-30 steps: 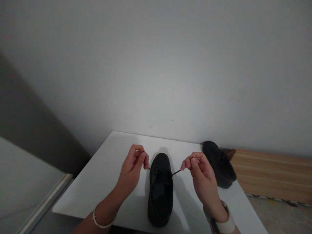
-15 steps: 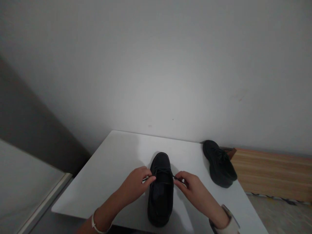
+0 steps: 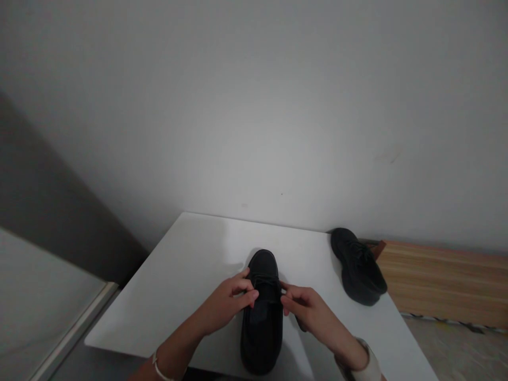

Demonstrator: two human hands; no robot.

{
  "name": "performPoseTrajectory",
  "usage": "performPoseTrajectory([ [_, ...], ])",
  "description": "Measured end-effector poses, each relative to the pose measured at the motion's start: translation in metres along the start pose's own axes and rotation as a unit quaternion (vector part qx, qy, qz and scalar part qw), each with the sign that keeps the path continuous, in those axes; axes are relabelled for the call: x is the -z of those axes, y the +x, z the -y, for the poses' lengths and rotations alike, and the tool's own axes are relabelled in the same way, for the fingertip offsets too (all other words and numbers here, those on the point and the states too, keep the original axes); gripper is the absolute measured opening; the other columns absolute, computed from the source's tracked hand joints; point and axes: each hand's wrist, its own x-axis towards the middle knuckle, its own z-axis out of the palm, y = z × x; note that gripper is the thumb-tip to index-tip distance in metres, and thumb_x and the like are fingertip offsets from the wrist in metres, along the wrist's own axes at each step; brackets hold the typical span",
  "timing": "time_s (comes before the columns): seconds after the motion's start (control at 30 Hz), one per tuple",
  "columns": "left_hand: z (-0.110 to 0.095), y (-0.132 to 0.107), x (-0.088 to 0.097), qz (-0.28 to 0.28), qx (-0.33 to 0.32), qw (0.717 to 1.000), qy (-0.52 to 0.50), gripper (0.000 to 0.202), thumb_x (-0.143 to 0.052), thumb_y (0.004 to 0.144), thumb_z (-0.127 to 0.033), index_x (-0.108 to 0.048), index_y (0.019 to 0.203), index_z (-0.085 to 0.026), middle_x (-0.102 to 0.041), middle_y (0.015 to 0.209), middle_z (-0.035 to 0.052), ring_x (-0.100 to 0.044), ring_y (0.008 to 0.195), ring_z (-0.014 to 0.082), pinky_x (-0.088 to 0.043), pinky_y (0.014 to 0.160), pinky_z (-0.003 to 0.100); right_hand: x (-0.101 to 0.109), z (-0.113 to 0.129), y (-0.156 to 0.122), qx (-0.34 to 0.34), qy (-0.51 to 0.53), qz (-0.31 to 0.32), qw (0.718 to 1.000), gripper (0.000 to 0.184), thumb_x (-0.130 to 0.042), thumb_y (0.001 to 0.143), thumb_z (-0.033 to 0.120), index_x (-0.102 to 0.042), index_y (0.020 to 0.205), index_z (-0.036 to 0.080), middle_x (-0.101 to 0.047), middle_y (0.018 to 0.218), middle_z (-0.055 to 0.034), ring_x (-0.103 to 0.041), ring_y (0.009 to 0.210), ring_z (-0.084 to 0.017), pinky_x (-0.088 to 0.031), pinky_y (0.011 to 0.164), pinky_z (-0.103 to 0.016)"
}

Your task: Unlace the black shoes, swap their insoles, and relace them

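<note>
A black lace-up shoe [image 3: 262, 338] lies upright on the white table [image 3: 198, 243], its toe toward the wall and its heel toward me. My left hand [image 3: 236, 296] is at the left side of the lacing, thumb and fingers closed beside the tongue; what they pinch is hidden. On the opposite side my right hand [image 3: 304, 304] pinches a dark shoelace [image 3: 300, 324], and part of it hangs below the fingers. Laces cross the upper between both hands.
A second black shoe [image 3: 357, 267], laced, stands at the table's right edge. Past that edge lies a wood-grain board [image 3: 444, 280]. Behind the table rises a grey-white wall [image 3: 254, 132].
Both hands have shifted their fingers closer in on the shoe's lacing. The lace end seen in my left fingers is now out of sight; a lace now hangs below my right hand.
</note>
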Motion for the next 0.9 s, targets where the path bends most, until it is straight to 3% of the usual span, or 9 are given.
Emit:
performPoseTrajectory([
  [0.07, -0.005, -0.001, 0.001, 0.018, 0.001, 1.000, -0.013, 0.034, -0.058, 0.087, -0.049, -0.064, 0.067, -0.022, -0.073, 0.091, 0.0064, -0.035, 0.144, 0.0313, -0.023, 0.118, 0.046, 0.002, 0.006, -0.002, -0.011, 0.015, 0.023, 1.000, 0.040, -0.059, 0.087, 0.048, -0.063, 0.059, 0.020, -0.072, 0.078, -0.0034, -0.049, 0.048, -0.012, -0.042, 0.054, -0.028],
  [0.17, -0.012, -0.001, 0.002, 0.034, 0.005, 0.999, -0.026, 0.035, -0.061, 0.085, -0.050, -0.065, 0.067, -0.021, -0.074, 0.089, 0.0072, -0.034, 0.145, 0.0330, -0.020, 0.118, 0.049, 0.006, 0.016, -0.005, -0.027, 0.060, 0.067, 0.996, 0.034, -0.062, 0.083, 0.040, -0.061, 0.055, 0.020, -0.073, 0.090, -0.0031, -0.037, 0.041, -0.006, -0.035, 0.047, -0.026],
  [0.3, -0.015, -0.002, 0.003, 0.044, 0.004, 0.998, -0.045, 0.035, -0.062, 0.085, -0.050, -0.065, 0.066, -0.021, -0.075, 0.092, 0.0083, -0.030, 0.148, 0.0319, -0.019, 0.119, 0.049, 0.008, 0.022, -0.006, -0.021, 0.103, 0.082, 0.991, 0.034, -0.061, 0.079, 0.034, -0.055, 0.049, 0.020, -0.073, 0.096, -0.0030, -0.046, 0.048, -0.009, -0.039, 0.051, -0.025],
  [0.53, -0.013, -0.004, 0.009, 0.064, 0.000, 0.995, -0.071, 0.033, -0.066, 0.084, -0.049, -0.068, 0.066, -0.021, -0.077, 0.093, 0.0093, -0.026, 0.150, 0.0290, -0.022, 0.118, 0.045, 0.010, 0.022, -0.006, -0.004, 0.049, 0.093, 0.994, 0.042, -0.059, 0.084, 0.041, -0.051, 0.048, 0.020, -0.076, 0.102, -0.0074, -0.067, 0.085, -0.023, -0.049, 0.084, -0.038],
  [0.7, -0.011, -0.003, 0.013, 0.033, -0.011, 0.998, -0.052, 0.032, -0.063, 0.085, -0.049, -0.070, 0.072, -0.021, -0.072, 0.108, 0.0091, -0.035, 0.143, 0.0296, -0.031, 0.111, 0.041, 0.011, 0.021, -0.007, 0.018, 0.004, 0.093, 0.996, 0.039, -0.059, 0.090, 0.048, -0.064, 0.064, 0.020, -0.069, 0.125, -0.0111, -0.052, 0.129, -0.029, -0.029, 0.113, -0.046],
  [0.77, -0.010, -0.004, 0.014, -0.009, -0.016, 0.999, -0.044, 0.033, -0.061, 0.086, -0.050, -0.069, 0.074, -0.020, -0.067, 0.112, 0.0091, -0.047, 0.129, 0.0286, -0.040, 0.101, 0.037, 0.012, 0.020, -0.007, 0.024, -0.037, 0.056, 0.997, 0.037, -0.057, 0.092, 0.048, -0.066, 0.069, 0.020, -0.069, 0.124, -0.0120, -0.054, 0.127, -0.029, -0.034, 0.110, -0.044],
  [0.83, -0.011, -0.006, 0.015, -0.038, -0.020, 0.998, -0.046, 0.033, -0.059, 0.087, -0.049, -0.066, 0.074, -0.019, -0.063, 0.103, 0.0072, -0.056, 0.105, 0.0238, -0.044, 0.088, 0.033, 0.012, 0.022, -0.007, 0.028, -0.088, 0.012, 0.996, 0.034, -0.056, 0.093, 0.046, -0.066, 0.073, 0.020, -0.072, 0.108, -0.0113, -0.063, 0.106, -0.027, -0.046, 0.092, -0.039],
  [0.9, -0.013, -0.008, 0.015, -0.028, -0.026, 0.998, -0.057, 0.034, -0.057, 0.089, -0.047, -0.064, 0.075, -0.018, -0.062, 0.086, 0.0037, -0.057, 0.086, 0.0191, -0.044, 0.082, 0.031, 0.012, 0.027, -0.008, 0.032, -0.130, -0.008, 0.991, 0.030, -0.055, 0.093, 0.043, -0.066, 0.076, 0.020, -0.070, 0.086, -0.0067, -0.063, 0.081, -0.022, -0.047, 0.073, -0.033],
])
